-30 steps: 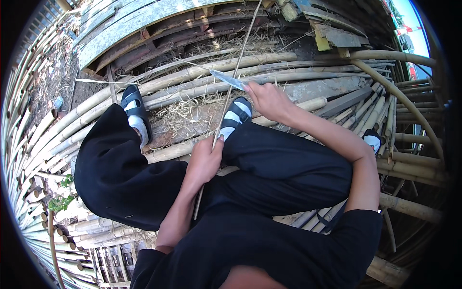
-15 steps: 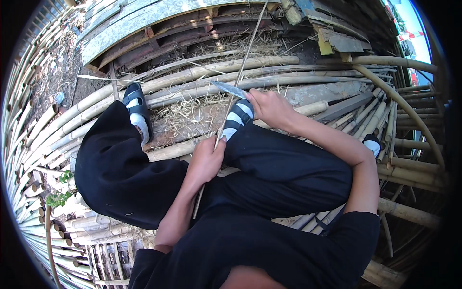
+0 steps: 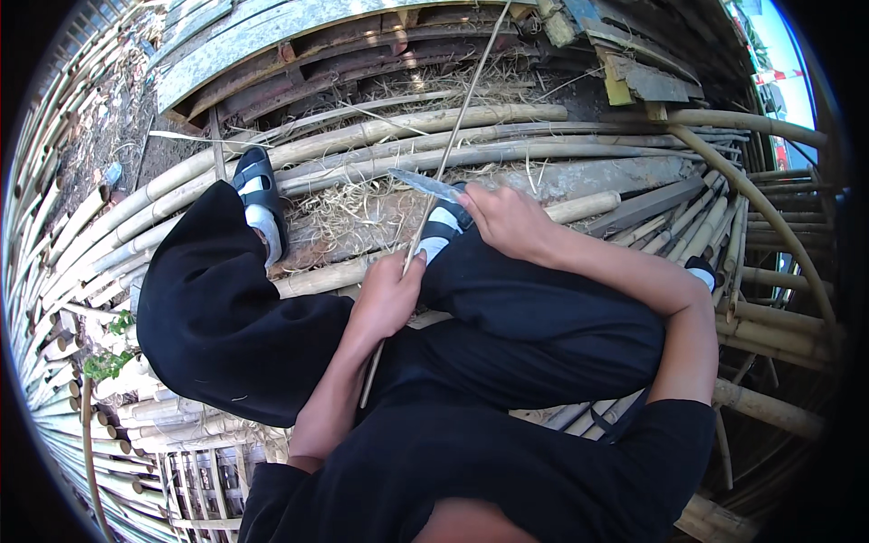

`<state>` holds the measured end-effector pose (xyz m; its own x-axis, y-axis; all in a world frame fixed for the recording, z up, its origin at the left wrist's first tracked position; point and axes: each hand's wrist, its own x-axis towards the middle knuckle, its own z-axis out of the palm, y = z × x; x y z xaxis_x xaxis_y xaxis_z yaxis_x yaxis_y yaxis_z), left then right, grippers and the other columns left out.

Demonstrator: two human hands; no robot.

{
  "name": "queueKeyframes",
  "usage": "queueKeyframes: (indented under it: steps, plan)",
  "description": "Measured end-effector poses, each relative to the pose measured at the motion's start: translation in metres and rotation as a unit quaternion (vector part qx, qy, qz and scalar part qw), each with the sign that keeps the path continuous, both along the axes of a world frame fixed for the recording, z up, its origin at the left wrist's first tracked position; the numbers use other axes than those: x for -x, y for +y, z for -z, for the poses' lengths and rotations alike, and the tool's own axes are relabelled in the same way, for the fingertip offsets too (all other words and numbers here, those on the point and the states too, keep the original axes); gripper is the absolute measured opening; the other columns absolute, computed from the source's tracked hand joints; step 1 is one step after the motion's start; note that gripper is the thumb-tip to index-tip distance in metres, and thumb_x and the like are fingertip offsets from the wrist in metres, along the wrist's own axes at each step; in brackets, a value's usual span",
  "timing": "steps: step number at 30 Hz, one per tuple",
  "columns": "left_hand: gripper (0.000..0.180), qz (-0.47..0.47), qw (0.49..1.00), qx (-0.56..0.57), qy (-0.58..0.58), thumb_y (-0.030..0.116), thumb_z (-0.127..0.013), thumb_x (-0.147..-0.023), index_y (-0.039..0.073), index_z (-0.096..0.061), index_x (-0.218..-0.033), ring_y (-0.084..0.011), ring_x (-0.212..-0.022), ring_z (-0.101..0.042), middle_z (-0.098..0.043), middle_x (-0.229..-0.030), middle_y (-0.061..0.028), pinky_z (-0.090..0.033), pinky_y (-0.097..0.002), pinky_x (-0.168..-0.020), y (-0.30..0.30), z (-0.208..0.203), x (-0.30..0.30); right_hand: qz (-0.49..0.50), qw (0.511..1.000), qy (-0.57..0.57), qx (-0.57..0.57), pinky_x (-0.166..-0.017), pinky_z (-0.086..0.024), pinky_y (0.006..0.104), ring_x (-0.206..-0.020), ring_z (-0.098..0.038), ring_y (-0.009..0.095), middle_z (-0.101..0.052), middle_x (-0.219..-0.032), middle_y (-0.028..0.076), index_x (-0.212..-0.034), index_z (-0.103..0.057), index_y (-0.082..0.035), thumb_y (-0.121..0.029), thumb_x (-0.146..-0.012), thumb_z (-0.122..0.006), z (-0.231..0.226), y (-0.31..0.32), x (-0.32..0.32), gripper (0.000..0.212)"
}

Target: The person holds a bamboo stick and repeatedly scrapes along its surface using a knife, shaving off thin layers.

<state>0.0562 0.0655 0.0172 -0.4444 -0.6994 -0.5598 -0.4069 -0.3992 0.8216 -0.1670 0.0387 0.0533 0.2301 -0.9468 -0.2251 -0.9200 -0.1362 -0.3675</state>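
A long thin bamboo strip (image 3: 463, 110) runs slantwise from the upper middle down past my lap. My left hand (image 3: 391, 291) is closed round it just above my lap, and its lower end sticks out below my wrist. In my right hand (image 3: 505, 217) is a knife (image 3: 422, 184), gripped with the handle hidden by my fingers. Its pale blade points up and left, lying across or against the strip beside my sandalled right foot (image 3: 443, 228); whether the edge touches is hard to tell.
Thick bamboo poles (image 3: 362, 145) lie across the ground ahead, with pale shavings (image 3: 348, 213) scattered among them. A wooden pallet (image 3: 299, 32) stands beyond. Stacked bamboo (image 3: 90, 452) fills the left side. A curved pole (image 3: 769, 217) arches at the right.
My right hand has drawn slightly down and back with the knife along the strip. My left hand stays round the strip in nearly the same place.
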Motion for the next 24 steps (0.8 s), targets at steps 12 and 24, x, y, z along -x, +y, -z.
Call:
queueKeyframes:
  steps: [12, 24]
  plan:
    - [0.040, -0.002, 1.000, 0.001, -0.009, 0.029, -0.049, -0.096, -0.009, -0.060, -0.089, -0.0374, -0.068, -0.060, -0.060, -0.071, -0.0248, -0.045, -0.0437, -0.068, 0.000, -0.003, -0.003, 0.053, 0.999, 0.012, 0.002, -0.054, -0.044, 0.0565, -0.059, -0.057, 0.049, -0.054, -0.058, 0.027, -0.089, -0.053, -0.002, -0.026, -0.101, -0.043, 0.006, -0.005, 0.005, 0.028]
    - [0.037, -0.025, 0.999, -0.008, 0.022, 0.030, -0.054, -0.097, -0.003, -0.058, -0.080, -0.0088, -0.054, -0.042, -0.047, -0.058, -0.0007, -0.037, -0.0300, -0.051, 0.000, -0.005, -0.002, 0.050, 0.998, 0.042, -0.015, -0.055, -0.048, 0.0564, -0.062, -0.061, 0.047, -0.059, -0.062, 0.026, -0.091, -0.055, 0.000, -0.029, -0.102, -0.041, -0.002, -0.014, -0.008, 0.033]
